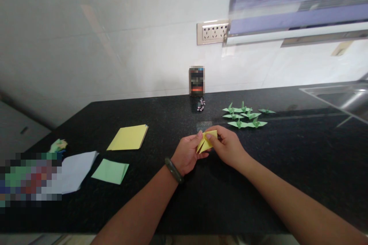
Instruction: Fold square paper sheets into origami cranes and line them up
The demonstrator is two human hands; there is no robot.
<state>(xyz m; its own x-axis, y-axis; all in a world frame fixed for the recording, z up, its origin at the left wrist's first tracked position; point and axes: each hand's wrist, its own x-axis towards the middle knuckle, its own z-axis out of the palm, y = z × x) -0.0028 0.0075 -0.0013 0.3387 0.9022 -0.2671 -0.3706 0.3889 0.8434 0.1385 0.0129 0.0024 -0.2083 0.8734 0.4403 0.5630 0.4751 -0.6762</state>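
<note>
Two risks seem likeliest: the folded yellow paper [207,145] could take a crooked crease if the left hand [188,151] and right hand [229,146] pull unevenly; the slit between its flaps could spread or tear if a thumb presses too hard; both hands pinch the paper between thumb and fingers, over the table [230,206], below and slightly right of the frame's middle; it looks small and plain yellow, tapering to points at lower left, with a dark narrow gap between them; fingers hide its underside.
</note>
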